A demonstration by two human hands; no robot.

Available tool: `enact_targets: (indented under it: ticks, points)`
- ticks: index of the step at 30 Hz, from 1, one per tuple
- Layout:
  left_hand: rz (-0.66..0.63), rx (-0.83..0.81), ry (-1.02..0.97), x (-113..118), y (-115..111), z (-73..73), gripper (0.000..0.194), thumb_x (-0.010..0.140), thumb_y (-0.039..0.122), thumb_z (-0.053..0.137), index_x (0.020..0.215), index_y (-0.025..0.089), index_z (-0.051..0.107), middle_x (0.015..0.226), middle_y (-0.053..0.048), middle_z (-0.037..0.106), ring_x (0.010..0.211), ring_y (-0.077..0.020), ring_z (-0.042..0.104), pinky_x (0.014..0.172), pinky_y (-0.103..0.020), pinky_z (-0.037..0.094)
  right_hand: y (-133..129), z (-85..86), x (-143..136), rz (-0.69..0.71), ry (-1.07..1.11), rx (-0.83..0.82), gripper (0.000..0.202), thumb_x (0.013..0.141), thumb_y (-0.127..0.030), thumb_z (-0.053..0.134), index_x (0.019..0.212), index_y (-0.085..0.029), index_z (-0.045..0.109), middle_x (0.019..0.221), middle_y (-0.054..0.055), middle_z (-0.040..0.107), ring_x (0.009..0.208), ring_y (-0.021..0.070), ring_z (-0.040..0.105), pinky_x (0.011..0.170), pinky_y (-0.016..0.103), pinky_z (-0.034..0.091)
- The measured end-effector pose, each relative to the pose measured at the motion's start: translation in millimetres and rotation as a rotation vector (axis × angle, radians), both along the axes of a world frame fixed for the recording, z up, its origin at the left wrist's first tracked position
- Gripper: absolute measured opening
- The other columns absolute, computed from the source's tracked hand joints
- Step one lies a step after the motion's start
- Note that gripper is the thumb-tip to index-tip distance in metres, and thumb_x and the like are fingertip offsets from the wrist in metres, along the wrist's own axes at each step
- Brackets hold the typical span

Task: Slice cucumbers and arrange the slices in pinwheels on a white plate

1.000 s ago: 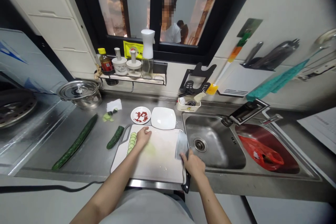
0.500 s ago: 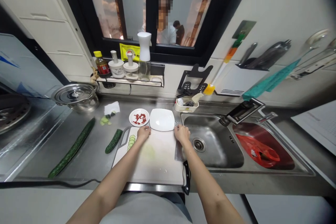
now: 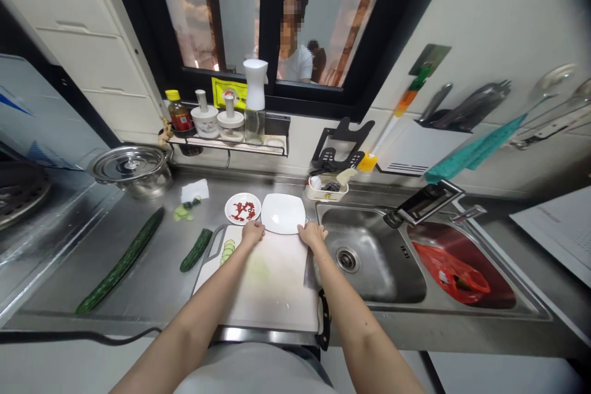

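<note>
A white square plate (image 3: 283, 213) lies at the back edge of the white cutting board (image 3: 272, 308). My left hand (image 3: 253, 234) is closed at the plate's front left corner, just in front of the small dish (image 3: 242, 204) of red pieces. At the front right corner, my right hand (image 3: 313, 235) touches the plate with its thumb, its fingers partly spread. Cucumber slices (image 3: 228, 250) sit on the board's left side, next to my left forearm. A knife with a black handle (image 3: 324, 320) lies along the board's right edge.
Left of the board are a short cucumber piece (image 3: 196, 250), a long cucumber (image 3: 122, 261) and a lidded steel pot (image 3: 133, 169). On the right is a sink (image 3: 373, 252) with a faucet (image 3: 425, 203). A shelf of bottles (image 3: 228, 143) hangs behind. A person (image 3: 295, 64) shows in the window.
My right hand has moved left onto the plate's front right corner. My left hand has stayed at the left corner. The view has shifted slightly.
</note>
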State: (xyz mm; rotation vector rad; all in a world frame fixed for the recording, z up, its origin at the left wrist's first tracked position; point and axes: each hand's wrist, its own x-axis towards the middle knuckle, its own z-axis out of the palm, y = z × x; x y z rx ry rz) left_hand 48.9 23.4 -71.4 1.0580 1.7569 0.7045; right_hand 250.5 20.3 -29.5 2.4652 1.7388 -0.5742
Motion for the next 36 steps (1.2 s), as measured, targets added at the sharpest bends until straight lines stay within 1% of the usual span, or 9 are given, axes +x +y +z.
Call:
enact_targets:
  ticks: [8, 12, 15, 19, 22, 24, 27, 30, 36]
  points:
    - [-0.024, 0.037, 0.006, -0.9, -2.7, 9.3, 0.010, 0.070, 0.015, 0.054, 0.062, 0.015, 0.060, 0.050, 0.000, 0.061, 0.046, -0.0108, 0.055, 0.054, -0.021, 0.041, -1.9, -0.6, 8.1, -0.034, 0.094, 0.015, 0.038, 0.089, -0.044, 0.043, 0.107, -0.017, 0.063, 0.115, 0.012, 0.063, 0.116, 0.0284, 0.049, 0.096, 0.043, 0.032]
    - [-0.032, 0.063, -0.021, -2.7, -14.0, 13.7, 0.009, 0.071, 0.017, 0.053, 0.063, 0.016, 0.058, 0.052, 0.001, 0.061, 0.046, -0.0105, 0.054, 0.054, -0.021, 0.041, -11.8, 2.4, 12.6, -0.060, 0.140, 0.058, 0.033, 0.087, -0.044, 0.044, 0.093, -0.018, 0.064, 0.103, 0.009, 0.066, 0.107, 0.0274, 0.053, 0.091, 0.041, 0.035]
    - [-0.039, 0.082, -0.059, -3.4, -27.2, 18.1, 0.007, 0.072, 0.019, 0.052, 0.067, 0.017, 0.056, 0.055, 0.002, 0.062, 0.044, -0.0098, 0.052, 0.051, -0.021, 0.040, -24.0, 4.8, 16.7, -0.065, 0.190, 0.105, 0.031, 0.085, -0.043, 0.045, 0.084, -0.018, 0.062, 0.090, 0.007, 0.067, 0.092, 0.0228, 0.057, 0.082, 0.034, 0.039]
    - [-0.030, 0.106, -0.091, -4.8, -48.6, 27.1, 0.006, 0.073, 0.022, 0.051, 0.069, 0.018, 0.053, 0.055, 0.003, 0.060, 0.045, -0.0095, 0.051, 0.050, -0.020, 0.039, -45.4, 3.6, 21.4, -0.051, 0.299, 0.193, 0.029, 0.082, -0.044, 0.043, 0.077, -0.018, 0.055, 0.075, 0.002, 0.063, 0.070, 0.0147, 0.055, 0.065, 0.024, 0.039]
    - [-0.030, 0.147, -0.110, -9.0, -68.6, 33.1, 0.007, 0.072, 0.024, 0.050, 0.067, 0.019, 0.051, 0.052, 0.004, 0.056, 0.045, -0.0092, 0.049, 0.049, -0.019, 0.037, -64.7, -1.4, 22.4, -0.080, 0.497, 0.375, 0.029, 0.076, -0.049, 0.046, 0.067, -0.021, 0.047, 0.062, -0.002, 0.054, 0.060, 0.0137, 0.048, 0.058, 0.024, 0.036]
    - [-0.037, 0.164, -0.122, -14.2, -84.3, 34.6, 0.010, 0.072, 0.028, 0.050, 0.067, 0.019, 0.050, 0.051, 0.005, 0.053, 0.046, -0.0100, 0.049, 0.048, -0.019, 0.036, -79.0, -5.1, 20.9, -0.086, 0.555, 0.400, 0.031, 0.074, -0.052, 0.047, 0.065, -0.022, 0.043, 0.059, -0.003, 0.049, 0.057, 0.0132, 0.045, 0.056, 0.024, 0.035]
    - [-0.054, 0.199, -0.086, -24.5, -109.5, 32.8, 0.014, 0.072, 0.033, 0.050, 0.066, 0.020, 0.050, 0.052, 0.004, 0.054, 0.050, -0.0115, 0.051, 0.050, -0.021, 0.037, -102.2, -9.2, 14.8, -0.072, 0.599, 0.410, 0.034, 0.074, -0.055, 0.045, 0.064, -0.023, 0.040, 0.058, -0.004, 0.045, 0.057, 0.0132, 0.043, 0.056, 0.024, 0.034]
    - [-0.060, 0.218, -0.060, -34.3, -133.2, 28.8, 0.016, 0.072, 0.034, 0.050, 0.065, 0.021, 0.050, 0.053, 0.004, 0.053, 0.051, -0.0121, 0.051, 0.051, -0.021, 0.038, -125.5, -12.4, 6.4, -0.045, 0.622, 0.406, 0.034, 0.075, -0.056, 0.044, 0.065, -0.024, 0.038, 0.059, -0.004, 0.045, 0.057, 0.0136, 0.043, 0.056, 0.024, 0.034]
    - [-0.062, 0.166, -0.010, -43.0, -169.2, 22.5, 0.015, 0.073, 0.033, 0.049, 0.063, 0.021, 0.047, 0.052, 0.005, 0.049, 0.049, -0.0114, 0.047, 0.049, -0.021, 0.035, -160.5, -18.2, -7.2, -0.092, 0.584, 0.293, 0.029, 0.076, -0.051, 0.045, 0.066, -0.025, 0.037, 0.058, -0.003, 0.047, 0.056, 0.0141, 0.045, 0.055, 0.024, 0.034]
